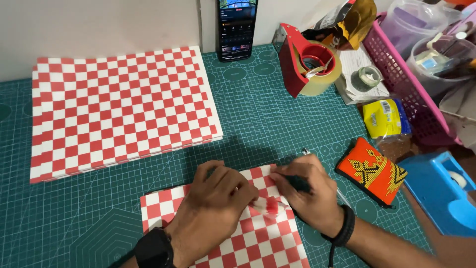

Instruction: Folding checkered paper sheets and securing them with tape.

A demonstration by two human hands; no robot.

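Here, left to right: stack of checkered sheets lies apart on the cutting mat, left hand presses flat, fingers together, pinning the checkered sheet so it stays put, right hand closed around a dark tool at its fold.

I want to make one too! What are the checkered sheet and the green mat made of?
The checkered sheet under the left hand and right hand looks like thin matte paper: it bends and creases. The green mat seems rubbery plastic, dull, with printed grid lines.
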